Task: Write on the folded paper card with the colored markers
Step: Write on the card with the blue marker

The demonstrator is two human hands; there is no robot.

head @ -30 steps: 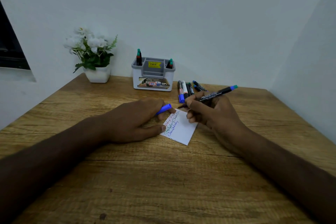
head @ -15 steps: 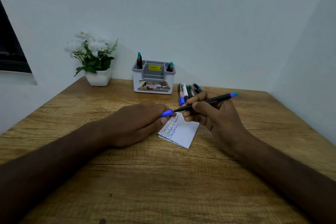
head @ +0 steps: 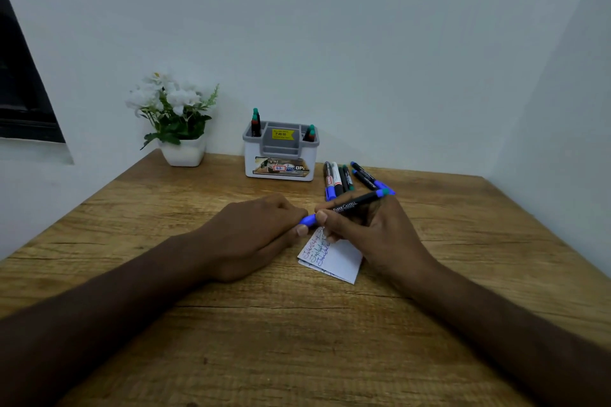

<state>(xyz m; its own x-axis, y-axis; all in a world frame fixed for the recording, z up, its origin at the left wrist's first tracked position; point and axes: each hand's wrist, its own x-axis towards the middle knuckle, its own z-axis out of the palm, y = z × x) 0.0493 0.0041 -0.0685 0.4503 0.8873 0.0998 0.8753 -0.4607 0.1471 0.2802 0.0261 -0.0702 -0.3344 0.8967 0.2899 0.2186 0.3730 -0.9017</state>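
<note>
**Cap goes back on the blue marker**

A second ago the marker (head: 358,203) was open. Now the left hand (head: 254,235) pinches the blue cap (head: 307,219) onto its tip — the right hand (head: 370,231) grips the barrel. Blue writing looks done. One folded card (head: 337,263) lies just under both hands — three written lines. Six markers (head: 344,178) lie far right.

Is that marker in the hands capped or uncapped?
Capped: the blue cap, held by the left hand, sits over the marker's tip.
</note>
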